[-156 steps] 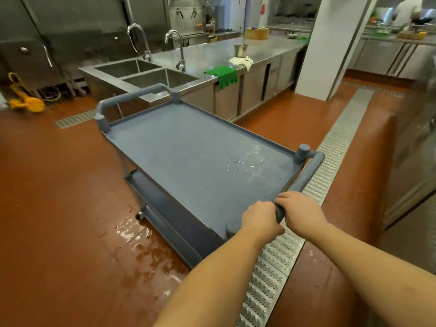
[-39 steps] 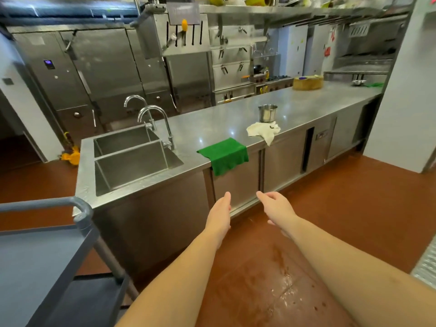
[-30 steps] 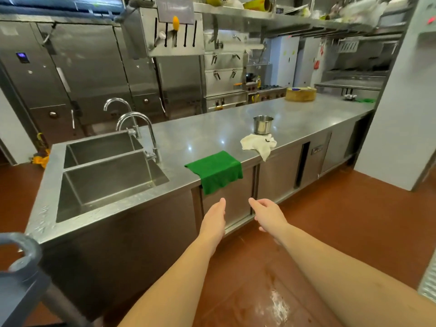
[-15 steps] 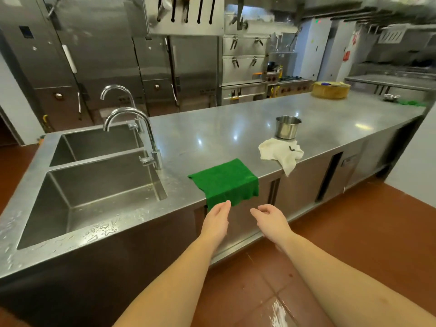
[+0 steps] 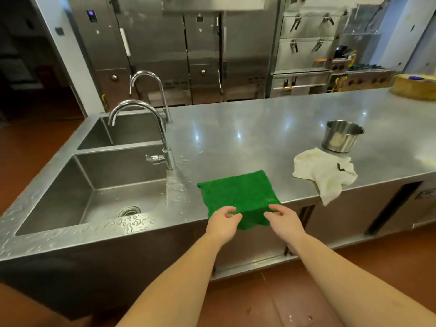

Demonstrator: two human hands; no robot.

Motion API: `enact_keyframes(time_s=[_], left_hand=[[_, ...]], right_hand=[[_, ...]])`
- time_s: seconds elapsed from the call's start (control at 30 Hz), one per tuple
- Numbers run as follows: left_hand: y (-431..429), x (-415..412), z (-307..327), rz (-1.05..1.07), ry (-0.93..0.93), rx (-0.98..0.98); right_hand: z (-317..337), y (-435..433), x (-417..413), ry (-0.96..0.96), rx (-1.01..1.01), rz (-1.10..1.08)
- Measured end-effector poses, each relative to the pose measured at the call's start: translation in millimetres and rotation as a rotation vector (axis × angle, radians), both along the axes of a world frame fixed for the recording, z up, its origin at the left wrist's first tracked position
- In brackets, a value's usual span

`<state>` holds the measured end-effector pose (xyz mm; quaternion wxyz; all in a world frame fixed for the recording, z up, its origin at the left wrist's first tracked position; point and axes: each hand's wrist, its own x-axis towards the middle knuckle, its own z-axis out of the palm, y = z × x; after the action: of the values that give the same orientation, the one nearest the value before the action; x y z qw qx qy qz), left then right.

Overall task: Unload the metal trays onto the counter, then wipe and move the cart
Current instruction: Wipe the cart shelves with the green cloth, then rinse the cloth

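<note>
Head view shows my left hand point(image 5: 223, 221) and right hand point(image 5: 284, 220) both at the front edge of the steel tabletop point(image 5: 259, 128), fingers curled and pinching the overhanging hem of the green cloth point(image 5: 238, 192), which lies half on the tabletop just right of the double sink point(image 5: 94, 185). Farther right on the same tabletop sit a white rag point(image 5: 325, 173) draped over the edge and a small metal pot point(image 5: 342, 135) touching its far side.
</note>
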<state>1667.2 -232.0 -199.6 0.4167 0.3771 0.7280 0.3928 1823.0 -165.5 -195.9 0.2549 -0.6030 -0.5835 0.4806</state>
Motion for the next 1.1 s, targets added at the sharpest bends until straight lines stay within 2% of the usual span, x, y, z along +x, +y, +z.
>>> enact_keyframes(time_s=[0.13,0.23,0.3,0.4,0.57,0.77,0.93,1.1], left_hand=[[43.8,-16.5,-17.6,-0.032,0.094,-0.029],[79.6,-27.0,-30.4,-0.105,0.275,-0.037],[104.5,-32.3,-37.2,-0.188,0.425,-0.03],[127.1,-38.6,-50.1,-0.265,0.546,-0.078],[143.3,-50.1,-78.7,-0.436,0.814,-0.2],[152.9,-56.3,-103.3,-0.557,0.949,-0.172],[154.0,-43.4,-112.0,-0.5,0.996,-0.211],[160.2,-31.2,-113.3,-0.429,1.038,-0.275]], right_hand=[[-9.0,44.0,-16.5,-0.049,0.013,0.045],[-7.7,73.5,-31.3,-0.129,0.052,0.106],[-6.5,96.9,-36.5,-0.291,0.125,0.194],[-11.9,125.4,-38.6,-0.56,0.25,0.363],[-45.8,148.1,-39.7,-0.831,0.33,0.631],[-79.8,172.0,-54.2,-0.913,0.382,0.816],[-98.4,180.3,-46.8,-1.003,0.426,0.957],[-118.2,188.5,-27.4,-0.924,0.66,0.97]])
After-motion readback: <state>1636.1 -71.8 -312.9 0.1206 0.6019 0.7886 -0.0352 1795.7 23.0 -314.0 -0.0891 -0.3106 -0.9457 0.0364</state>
